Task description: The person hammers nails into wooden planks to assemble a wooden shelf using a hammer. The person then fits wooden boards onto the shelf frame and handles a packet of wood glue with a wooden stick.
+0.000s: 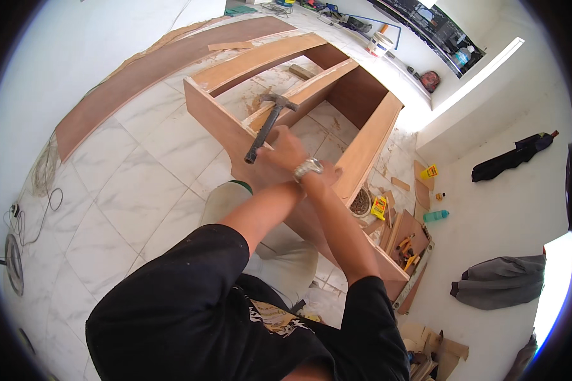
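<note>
A claw hammer (pixel 270 127) with a dark head and black handle is in my right hand (pixel 286 149), whose fingers are closed round the handle. A metal watch sits on that wrist. My forearms cross, the right one over the left. My left hand (pixel 329 173) rests by the near rail of a wooden cabinet frame (pixel 368 152), mostly hidden behind the right wrist, so its fingers do not show clearly. The frame lies on the floor in front of me, with brown plywood sides and lighter wood rails.
A long curved plywood panel (pixel 127 89) lies along the left wall. To the right are a bowl of nails (pixel 361 202), a yellow packet (pixel 379 207), a teal bottle (pixel 436 216), and a wooden tray (pixel 419 238) with pliers. A white bucket (pixel 379 44) stands at the back.
</note>
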`<state>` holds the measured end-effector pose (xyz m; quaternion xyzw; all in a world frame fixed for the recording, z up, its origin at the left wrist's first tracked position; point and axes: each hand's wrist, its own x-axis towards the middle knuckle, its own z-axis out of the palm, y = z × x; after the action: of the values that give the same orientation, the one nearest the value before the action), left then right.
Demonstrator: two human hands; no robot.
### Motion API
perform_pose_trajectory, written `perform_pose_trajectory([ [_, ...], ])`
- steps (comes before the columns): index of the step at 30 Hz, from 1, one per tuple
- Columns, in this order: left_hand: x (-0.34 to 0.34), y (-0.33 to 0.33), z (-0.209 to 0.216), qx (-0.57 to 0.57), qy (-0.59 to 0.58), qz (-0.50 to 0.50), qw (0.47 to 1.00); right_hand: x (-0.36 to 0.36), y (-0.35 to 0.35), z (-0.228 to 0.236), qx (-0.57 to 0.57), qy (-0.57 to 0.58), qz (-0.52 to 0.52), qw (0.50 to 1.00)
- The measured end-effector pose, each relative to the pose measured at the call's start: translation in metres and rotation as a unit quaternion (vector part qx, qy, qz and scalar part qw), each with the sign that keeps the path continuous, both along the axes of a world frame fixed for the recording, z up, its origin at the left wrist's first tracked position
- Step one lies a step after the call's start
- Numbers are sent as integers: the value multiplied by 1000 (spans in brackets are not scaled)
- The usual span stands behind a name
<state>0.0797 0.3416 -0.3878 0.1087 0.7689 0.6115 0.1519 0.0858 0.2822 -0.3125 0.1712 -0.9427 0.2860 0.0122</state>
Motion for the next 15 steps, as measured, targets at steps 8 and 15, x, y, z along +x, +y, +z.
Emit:
perform_pose_trajectory([
  [8,3,-18,22,-200,34,-19,979,-24,-67,-24,100,-157,-52,981],
  [15,10,-14,17,-297,65,-97,948,-43,-1,40,-388,-266,-149,870],
])
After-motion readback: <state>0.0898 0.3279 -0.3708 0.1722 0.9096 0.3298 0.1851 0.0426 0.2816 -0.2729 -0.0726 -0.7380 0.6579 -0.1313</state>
